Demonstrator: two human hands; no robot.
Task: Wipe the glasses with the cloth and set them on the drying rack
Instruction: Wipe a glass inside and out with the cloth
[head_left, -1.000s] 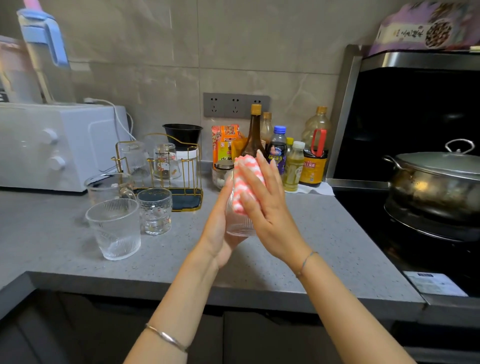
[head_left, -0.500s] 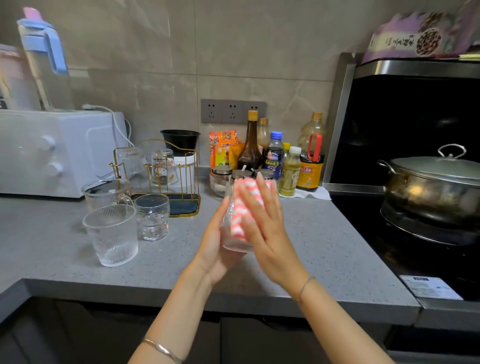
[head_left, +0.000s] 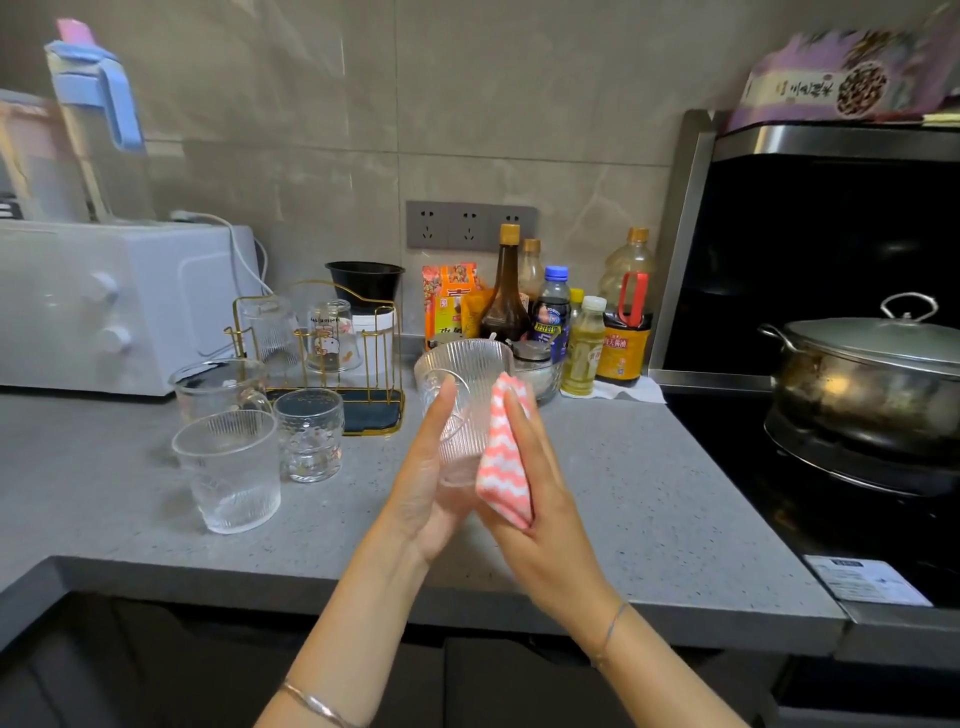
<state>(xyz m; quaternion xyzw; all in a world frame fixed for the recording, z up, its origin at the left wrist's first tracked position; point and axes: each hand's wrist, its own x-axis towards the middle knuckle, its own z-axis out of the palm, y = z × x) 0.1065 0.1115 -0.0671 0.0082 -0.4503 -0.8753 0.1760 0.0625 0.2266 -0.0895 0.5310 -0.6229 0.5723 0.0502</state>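
My left hand (head_left: 428, 488) grips a clear ribbed glass (head_left: 465, 395) above the counter, tilted so that its open mouth shows. My right hand (head_left: 540, 509) holds a pink-and-white zigzag cloth (head_left: 501, 460) against the glass's right side; its thumb is hidden under the cloth. The gold wire drying rack (head_left: 382, 358) stands behind and to the left, with a ribbed glass (head_left: 267, 327) and a printed glass (head_left: 330, 338) upside down on it. In front of the rack stand a large ribbed glass (head_left: 226, 467), a small patterned glass (head_left: 309, 434) and a handled glass (head_left: 215, 384).
A white oven (head_left: 104, 306) sits at the back left with a blue-handled jug (head_left: 98, 119) on top. Bottles and jars (head_left: 566, 332) line the wall behind my hands. A lidded steel pot (head_left: 878, 379) is on the black stove at right. The grey counter's front edge (head_left: 467, 597) is near my wrists.
The glass has tipped so its mouth now shows. The cloth has slid from the glass's top down to its right side, and both hands have dropped slightly.
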